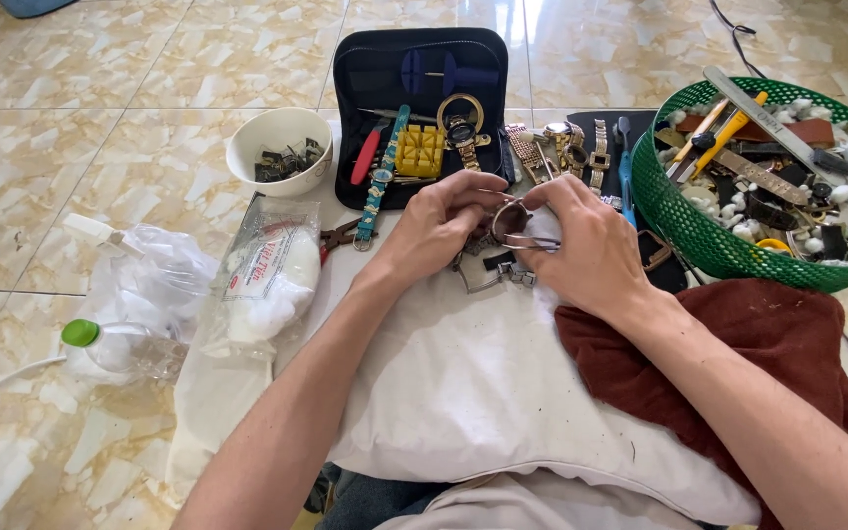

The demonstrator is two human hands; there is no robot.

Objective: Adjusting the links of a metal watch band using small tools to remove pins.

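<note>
My left hand [436, 228] grips a round metal watch case [508, 218] with its bracelet [493, 277] hanging down onto a white cloth [463, 383]. My right hand [589, 245] pinches thin metal tweezers [530, 241], whose tips reach into the watch case. Both hands meet over the far edge of the white cloth, just in front of an open black tool case [422, 69].
A white bowl [281, 147] of small parts stands at the left. The tool case holds a yellow block [419, 150] and tools; several watches [571, 147] lie beside it. A green mesh basket [699, 236] of parts sits at the right. Brown cloth [768, 334], plastic bags [267, 275] and a bottle [120, 348] surround me.
</note>
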